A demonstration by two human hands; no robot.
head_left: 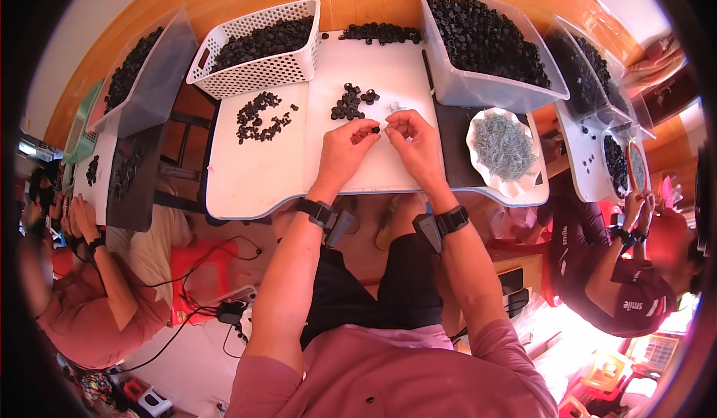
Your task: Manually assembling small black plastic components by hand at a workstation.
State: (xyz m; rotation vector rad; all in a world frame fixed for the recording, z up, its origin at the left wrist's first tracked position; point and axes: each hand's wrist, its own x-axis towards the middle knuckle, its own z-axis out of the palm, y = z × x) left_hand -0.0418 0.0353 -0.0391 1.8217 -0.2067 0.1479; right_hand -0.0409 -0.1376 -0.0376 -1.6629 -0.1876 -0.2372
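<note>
Over the middle of the white table (pixel 254 175), my left hand (pixel 343 153) pinches a small black plastic part (pixel 376 129) between thumb and fingertips. Close beside it, my right hand (pixel 417 145) has its thumb and forefinger pressed together; whatever lies between them is too small to make out. Just beyond my hands sits a loose pile of black round plastic parts (pixel 348 106). A few thin metal pieces (pixel 396 107) lie behind my right fingertips. Smaller black pieces (pixel 258 128) are scattered to the left.
A white perforated basket (pixel 258 79) and a translucent bin (pixel 497 88), both full of black parts, stand at the back. More black parts (pixel 381 32) line the far edge. At right, a white scalloped bowl (pixel 514 189) holds thin metal pieces. People work at tables on both sides.
</note>
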